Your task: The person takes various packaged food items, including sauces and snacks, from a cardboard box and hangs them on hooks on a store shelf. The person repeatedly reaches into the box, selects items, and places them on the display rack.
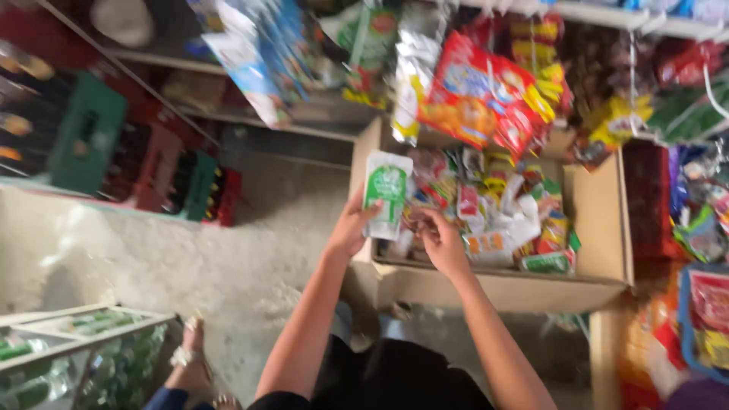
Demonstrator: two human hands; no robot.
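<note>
- My left hand (351, 228) pinches the green-and-white pouch (386, 193) by its lower edge, over the cardboard box's (607, 220) left end.
- It looks light, soft and crinkly; I judge the sealed edge grips best.
- My right hand (443, 241) curls among packets (501, 209); whether it grips one I cannot tell.

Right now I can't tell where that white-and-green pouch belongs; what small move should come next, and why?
Probably lower the pouch into the cardboard box: the left hand holds it upright over the box's near-left corner, and the right hand already rests among the packets.

A small shop: hanging snack packets (486, 95) (bright foil), stacked bottle crates (163, 163).
</note>
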